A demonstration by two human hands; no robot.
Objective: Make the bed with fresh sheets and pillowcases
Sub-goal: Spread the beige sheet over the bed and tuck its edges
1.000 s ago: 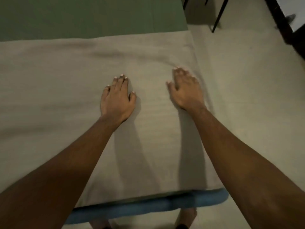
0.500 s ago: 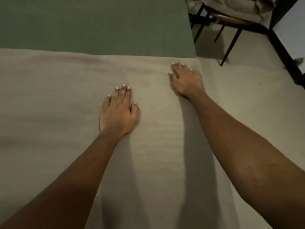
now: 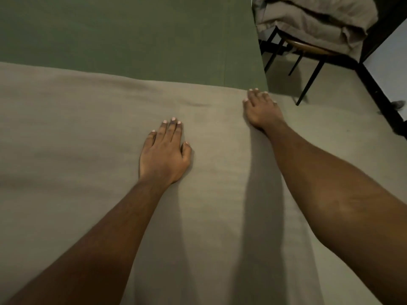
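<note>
Fabric fills most of the head view: a beige sheet (image 3: 77, 139) lies spread over the near part of the bed. Its far edge runs across the frame from upper left to mid right. Beyond that edge a green sheet (image 3: 132, 36) covers the rest of the mattress.

The left hand (image 3: 164, 155) lies palm down on the beige sheet, well inside its far edge. Its fingers (image 3: 171, 130) are straight and held close together, pointing toward the green sheet, and the thumb sits just beside the palm on the right. The cloth is under the fingers, not gathered or pinched between them. The left forearm reaches in from the lower left, nearly straight.

The right hand (image 3: 261, 111) is stretched further out, flat on the far right corner of the beige sheet. Its fingers (image 3: 255, 95) are slightly spread, with the tips at the cloth's far edge, just beside the green sheet and the side of the bed. The right arm is extended from the lower right. Both arms cast long shadows on the cloth.

Where the beige sheet ends on the right against the similarly pale floor (image 3: 341, 139) is hard to tell.

At upper right, a dark-legged chair (image 3: 308, 46) stands on the floor beside the bed, carrying a crumpled bundle of linen (image 3: 312, 18).
</note>
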